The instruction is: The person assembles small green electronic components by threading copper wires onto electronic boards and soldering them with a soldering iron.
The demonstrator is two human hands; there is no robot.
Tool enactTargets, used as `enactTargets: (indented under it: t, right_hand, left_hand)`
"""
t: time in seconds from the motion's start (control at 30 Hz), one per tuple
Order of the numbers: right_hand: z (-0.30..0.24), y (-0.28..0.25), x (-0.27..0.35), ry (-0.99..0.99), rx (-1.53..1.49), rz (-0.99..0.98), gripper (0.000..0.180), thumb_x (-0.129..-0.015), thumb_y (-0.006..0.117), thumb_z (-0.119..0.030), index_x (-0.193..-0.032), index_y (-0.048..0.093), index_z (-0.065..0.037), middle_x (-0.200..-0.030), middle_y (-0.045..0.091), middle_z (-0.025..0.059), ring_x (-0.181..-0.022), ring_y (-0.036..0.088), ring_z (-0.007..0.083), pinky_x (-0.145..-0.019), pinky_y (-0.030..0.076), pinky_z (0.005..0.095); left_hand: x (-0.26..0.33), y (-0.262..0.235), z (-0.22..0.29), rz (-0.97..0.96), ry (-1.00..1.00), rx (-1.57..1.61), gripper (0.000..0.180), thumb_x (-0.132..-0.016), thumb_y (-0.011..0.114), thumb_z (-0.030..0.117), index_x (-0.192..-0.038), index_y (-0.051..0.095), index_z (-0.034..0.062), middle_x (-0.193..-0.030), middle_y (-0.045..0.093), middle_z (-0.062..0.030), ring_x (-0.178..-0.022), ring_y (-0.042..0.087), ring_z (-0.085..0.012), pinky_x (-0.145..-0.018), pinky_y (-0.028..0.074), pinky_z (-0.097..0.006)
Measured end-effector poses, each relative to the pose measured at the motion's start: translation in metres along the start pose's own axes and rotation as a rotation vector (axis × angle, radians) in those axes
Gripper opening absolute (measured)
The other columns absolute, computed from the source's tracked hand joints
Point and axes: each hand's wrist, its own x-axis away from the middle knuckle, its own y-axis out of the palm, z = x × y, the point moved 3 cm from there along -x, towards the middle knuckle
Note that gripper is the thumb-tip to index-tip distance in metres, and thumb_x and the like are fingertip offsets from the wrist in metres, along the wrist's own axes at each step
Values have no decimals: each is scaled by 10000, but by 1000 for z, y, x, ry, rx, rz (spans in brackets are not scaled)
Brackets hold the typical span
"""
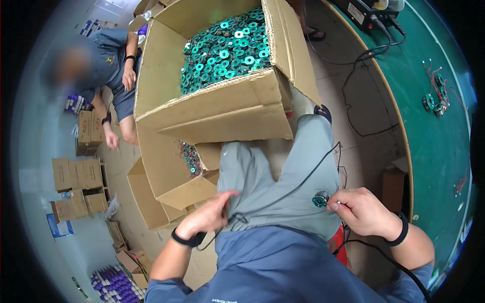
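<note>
Over my right thigh, my right hand [357, 209] pinches a small motor stator [319, 200], a round part with a green ring face and dark sides. It sticks out to the left of my fingertips. My left hand [214, 212] hovers by my left thigh with its index finger stretched out, and I see nothing in it; its other fingers are partly hidden. In front of me, a big open cardboard box [222, 116] holds a heap of similar green stators [225, 53]. A lower box [164, 174] contains more stators with red wires [191, 159].
At right runs a green-topped workbench [429, 146] with loose wired stators [437, 96] and a black device [361, 12] with cables. A thin black cord [313, 174] crosses my lap. Another person [113, 55] sits at the far left, near stacked cartons [78, 174].
</note>
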Motion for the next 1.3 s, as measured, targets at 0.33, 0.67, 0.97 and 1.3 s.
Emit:
enactTargets:
  t: [0.33, 0.67, 0.97, 1.3]
  right_hand:
    - [4, -3, -2, -2, -39, 21, 118, -951, 537, -77, -961, 642, -24, -864, 696, 166, -829, 678, 383, -744, 540, 452]
    - [6, -8, -12, 8, 20, 47, 114, -964, 540, -75, -953, 638, -18, -846, 695, 150, -797, 677, 366, -723, 538, 436]
    - [10, -7, -8, -26, -21, 33, 99, -938, 547, -77, -957, 619, -12, -868, 680, 170, -841, 666, 380, -757, 524, 471]
    - [8, -11, -2, 4, -63, -16, 99, -941, 550, -78, -974, 616, -12, -888, 685, 167, -858, 673, 378, -751, 527, 471]
  left_hand:
    - [7, -28, 30, 51, 31, -58, 661, -743, 684, -56, -1360, 490, 84, -1088, 550, -138, -923, 630, -261, -842, 532, -367]
    - [-155, 37, 129, 159, 554, 65, 581, -776, 649, -97, -1308, 497, 82, -1089, 517, -148, -866, 660, -270, -796, 543, -390]
    - [-193, 78, 127, 142, 573, -48, 623, -732, 613, -134, -1302, 486, 84, -1077, 502, -183, -919, 605, -377, -828, 524, -453]
    - [-156, 78, 145, -323, 456, 179, 811, -708, 784, -6, -1409, 400, 131, -1055, 518, -107, -828, 544, -240, -766, 496, -350]
